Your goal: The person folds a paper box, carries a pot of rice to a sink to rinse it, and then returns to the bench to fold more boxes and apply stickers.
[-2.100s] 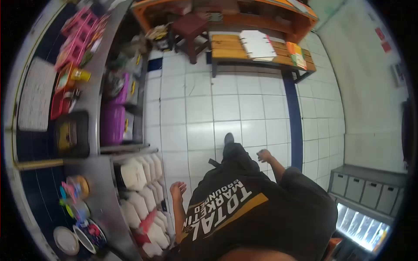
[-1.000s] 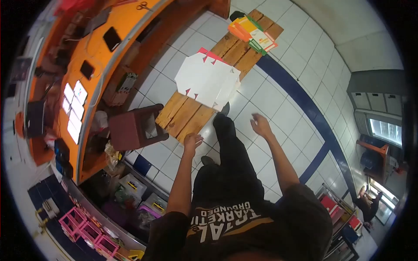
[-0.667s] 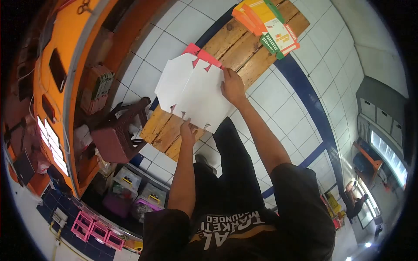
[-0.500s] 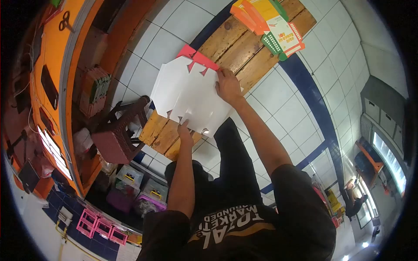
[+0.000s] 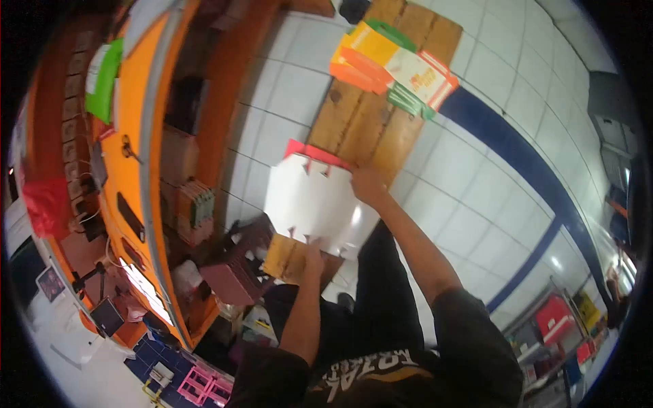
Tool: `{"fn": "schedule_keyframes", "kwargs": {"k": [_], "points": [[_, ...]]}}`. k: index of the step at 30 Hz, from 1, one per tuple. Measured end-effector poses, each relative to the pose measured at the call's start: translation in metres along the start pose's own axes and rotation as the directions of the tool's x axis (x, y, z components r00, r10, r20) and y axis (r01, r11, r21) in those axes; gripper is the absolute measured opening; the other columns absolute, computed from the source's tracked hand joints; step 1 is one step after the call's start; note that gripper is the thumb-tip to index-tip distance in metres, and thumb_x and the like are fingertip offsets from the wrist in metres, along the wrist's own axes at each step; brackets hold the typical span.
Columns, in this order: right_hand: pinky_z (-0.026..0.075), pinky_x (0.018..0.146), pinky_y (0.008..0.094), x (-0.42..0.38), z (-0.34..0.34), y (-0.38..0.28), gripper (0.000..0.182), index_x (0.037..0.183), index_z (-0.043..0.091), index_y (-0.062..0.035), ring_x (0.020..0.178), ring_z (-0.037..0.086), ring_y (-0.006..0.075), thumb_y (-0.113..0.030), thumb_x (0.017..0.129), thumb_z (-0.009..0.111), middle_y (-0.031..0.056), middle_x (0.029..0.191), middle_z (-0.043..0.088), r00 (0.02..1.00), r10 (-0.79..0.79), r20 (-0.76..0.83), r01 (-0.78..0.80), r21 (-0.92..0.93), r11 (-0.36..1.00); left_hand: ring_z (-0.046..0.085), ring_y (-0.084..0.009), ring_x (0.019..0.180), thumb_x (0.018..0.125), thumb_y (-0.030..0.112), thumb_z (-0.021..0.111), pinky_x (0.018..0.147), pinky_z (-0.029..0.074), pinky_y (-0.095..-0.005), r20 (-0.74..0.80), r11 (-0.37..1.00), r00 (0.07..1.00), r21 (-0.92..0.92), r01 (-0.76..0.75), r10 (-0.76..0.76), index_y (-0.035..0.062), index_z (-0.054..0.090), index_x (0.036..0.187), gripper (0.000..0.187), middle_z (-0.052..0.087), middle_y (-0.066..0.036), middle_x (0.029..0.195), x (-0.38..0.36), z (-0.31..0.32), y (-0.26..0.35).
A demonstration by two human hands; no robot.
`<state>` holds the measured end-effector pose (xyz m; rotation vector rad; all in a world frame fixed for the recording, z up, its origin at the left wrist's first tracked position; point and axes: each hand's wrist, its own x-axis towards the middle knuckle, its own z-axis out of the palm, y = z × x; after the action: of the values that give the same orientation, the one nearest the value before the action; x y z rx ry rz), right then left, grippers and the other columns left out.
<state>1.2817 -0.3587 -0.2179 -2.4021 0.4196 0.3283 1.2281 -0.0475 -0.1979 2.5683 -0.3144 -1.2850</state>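
A flat cardboard box blank lies white side up on the wooden bench, its slotted edges toward and away from me, with a red flap showing along the far edge. My left hand grips the near edge beside a slot, its fingers partly hidden and blurred. At the far right corner, next to the red flap, my right hand is closed on the blank's edge. Farther along the bench, colourful printed box blanks in orange, yellow, green and white lie stacked and apart from both hands.
The wooden bench runs away from me over white floor tiles. A brown plastic stool stands left of its near end. Along the left is an orange counter with scissors on it; bundled folded cartons sit below.
My view has shifted, so the bench, blank and both hands appear lower in the picture. Both hands stay at about the same edges of the blank, which still lies flat.
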Motion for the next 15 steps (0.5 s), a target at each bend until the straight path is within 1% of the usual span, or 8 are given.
{"fn": "schedule_keyframes", "kwargs": {"k": [3,5,6,10,12,13,14,15], "points": [[0.048,0.091,0.0448,-0.021,-0.020,0.002,0.034,0.111,0.061,-0.0032,0.105,0.059,0.0362,-0.010,0.078,0.061,0.0210,0.107,0.062,0.996,0.045,-0.078,-0.039,0.079,0.996,0.054,-0.0388,0.118,0.070,0.002,0.073,0.103,0.044,-0.0420,0.170,0.946,0.982,0.325,0.021,-0.080,0.0044,0.054,0.128,0.061,0.060,-0.017,0.122,0.003,-0.017,0.013],[0.046,0.089,0.0491,-0.043,-0.017,0.029,0.038,0.112,0.060,-0.0009,0.103,0.058,0.0411,-0.007,0.074,0.062,0.0237,0.106,0.061,0.928,-0.044,-0.370,0.081,0.085,0.993,0.060,-0.0340,0.109,0.073,0.007,0.070,0.093,0.049,-0.0395,0.005,0.981,0.988,-0.122,0.152,-0.153,0.0016,0.053,0.128,0.058,0.063,-0.017,0.115,0.011,-0.033,0.017],[0.045,0.091,0.0489,-0.065,-0.027,0.041,0.039,0.113,0.059,0.0011,0.104,0.057,0.0421,-0.004,0.075,0.061,0.0237,0.107,0.060,0.963,0.088,-0.256,-0.041,0.184,0.982,0.061,-0.0337,0.108,0.073,0.009,0.069,0.092,0.049,-0.0395,-0.042,0.928,0.963,-0.281,0.243,-0.265,0.0011,0.053,0.128,0.057,0.064,-0.018,0.115,0.019,-0.038,0.025],[0.048,0.091,0.0478,-0.203,-0.004,0.132,0.034,0.113,0.063,0.0032,0.103,0.061,0.0404,-0.018,0.086,0.062,0.0234,0.107,0.064,0.922,0.308,-0.237,-0.270,0.177,0.946,0.063,-0.0324,0.102,0.075,0.013,0.067,0.087,0.050,-0.0396,0.033,0.347,0.738,-0.868,0.355,-0.674,-0.0007,0.053,0.127,0.055,0.064,-0.020,0.113,0.027,-0.045,0.042],[0.049,0.088,0.0480,-0.301,0.052,0.199,0.030,0.099,0.067,0.0013,0.098,0.063,0.0394,-0.025,0.088,0.060,0.0238,0.096,0.067,0.827,0.562,-0.007,-0.559,0.097,0.824,0.064,-0.0331,0.094,0.076,0.018,0.065,0.082,0.051,-0.0414,-0.349,0.685,0.807,-0.723,0.092,-0.476,-0.0014,0.054,0.123,0.052,0.064,-0.023,0.110,0.024,-0.025,0.014],[0.050,0.083,0.0481,-0.375,0.124,0.288,0.030,0.091,0.069,-0.0003,0.095,0.065,0.0376,-0.028,0.088,0.059,0.0208,0.092,0.069,0.920,0.365,0.145,-0.370,0.006,0.929,0.065,-0.0343,0.092,0.076,0.018,0.064,0.082,0.051,-0.0417,-0.491,0.788,0.803,-0.614,-0.045,-0.337,-0.0015,0.056,0.121,0.050,0.065,-0.023,0.108,0.016,-0.025,0.016],[0.051,0.080,0.0486,-0.412,0.099,0.276,0.030,0.092,0.068,-0.0004,0.092,0.066,0.0373,-0.028,0.088,0.059,0.0204,0.092,0.069,0.852,0.434,0.292,-0.435,-0.064,0.898,0.064,-0.0362,0.093,0.077,0.018,0.064,0.081,0.051,-0.0428,-0.566,0.934,0.783,-0.354,0.052,-0.258,0.0003,0.059,0.114,0.041,0.065,-0.023,0.105,0.011,-0.019,0.009],[0.051,0.077,0.0491,-0.446,0.080,0.264,0.030,0.094,0.067,-0.0005,0.090,0.066,0.0369,-0.028,0.088,0.059,0.0201,0.092,0.069,0.797,0.463,0.388,-0.492,-0.027,0.870,0.065,-0.0357,0.084,0.081,0.022,0.061,0.075,0.052,-0.0417,-0.529,0.970,0.847,-0.228,-0.085,-0.050,-0.0008,0.063,0.102,0.030,0.068,-0.021,0.094,-0.002,-0.015,-0.003]]}}
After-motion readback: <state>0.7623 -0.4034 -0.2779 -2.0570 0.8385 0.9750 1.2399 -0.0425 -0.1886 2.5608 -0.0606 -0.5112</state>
